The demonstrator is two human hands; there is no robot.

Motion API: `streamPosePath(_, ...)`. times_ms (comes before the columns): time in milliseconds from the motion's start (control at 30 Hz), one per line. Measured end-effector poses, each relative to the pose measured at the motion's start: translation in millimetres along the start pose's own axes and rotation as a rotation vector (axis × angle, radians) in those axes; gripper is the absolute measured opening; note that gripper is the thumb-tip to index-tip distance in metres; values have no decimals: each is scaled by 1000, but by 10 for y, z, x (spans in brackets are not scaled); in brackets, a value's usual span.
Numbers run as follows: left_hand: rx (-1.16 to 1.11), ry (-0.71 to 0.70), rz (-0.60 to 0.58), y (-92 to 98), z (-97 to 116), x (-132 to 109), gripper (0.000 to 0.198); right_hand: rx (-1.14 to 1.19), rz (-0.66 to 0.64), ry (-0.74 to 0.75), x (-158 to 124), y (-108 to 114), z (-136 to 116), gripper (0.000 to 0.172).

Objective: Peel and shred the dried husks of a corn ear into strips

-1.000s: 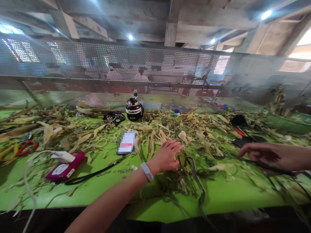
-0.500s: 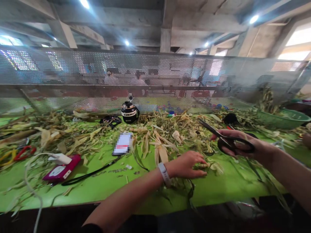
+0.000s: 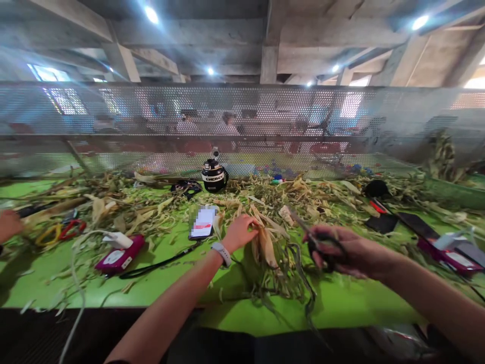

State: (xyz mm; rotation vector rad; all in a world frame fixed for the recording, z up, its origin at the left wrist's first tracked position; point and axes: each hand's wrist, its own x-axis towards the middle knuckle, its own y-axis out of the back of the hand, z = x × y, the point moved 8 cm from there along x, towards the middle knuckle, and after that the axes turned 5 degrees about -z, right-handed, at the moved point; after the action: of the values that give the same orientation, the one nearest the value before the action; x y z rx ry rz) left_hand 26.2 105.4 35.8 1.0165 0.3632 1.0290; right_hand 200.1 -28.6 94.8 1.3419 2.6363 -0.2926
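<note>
My left hand (image 3: 239, 232), with a white band at the wrist, is at the middle of the green table. Its thumb and fingertips close on the upper end of a dried corn husk (image 3: 267, 247), which hangs toward me. To the right, my right hand (image 3: 350, 253) is wrapped around black-handled scissors (image 3: 316, 241), their blades pointing up and left; motion blurs them a little. Below the husk lies a heap of thin green-brown plant strips (image 3: 280, 283), and a dark twisted strip (image 3: 303, 270) runs down beside it.
A phone (image 3: 202, 222) with a black strap lies left of my left hand. Magenta power banks (image 3: 120, 255) with white plugs sit at both sides. A black jug (image 3: 214, 177) stands before the perforated screen (image 3: 242, 114). Another person's hand (image 3: 9, 226) shows at far left.
My left hand has moved left and away from me, from the loose strips to the dried husk. My right hand, with the scissors, has come lower and left. The view has turned.
</note>
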Motion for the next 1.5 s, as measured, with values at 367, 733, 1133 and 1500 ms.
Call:
streamPosePath(367, -270, 57, -17, -54, -121, -49, 17, 168, 200, -268, 658, -237, 558, 19)
streamPosePath(733, -615, 160, -31, -153, -270, -106, 23, 86, 285, -262, 874, -148, 675, 24)
streamPosePath(1133, -672, 141, -30, -127, -197, -139, 18, 7, 280, -195, 930, -178, 625, 30)
streamPosePath(1500, -696, 45, -346, -242, -98, -258, 32, 1, 184, -135, 853, -244, 603, 34)
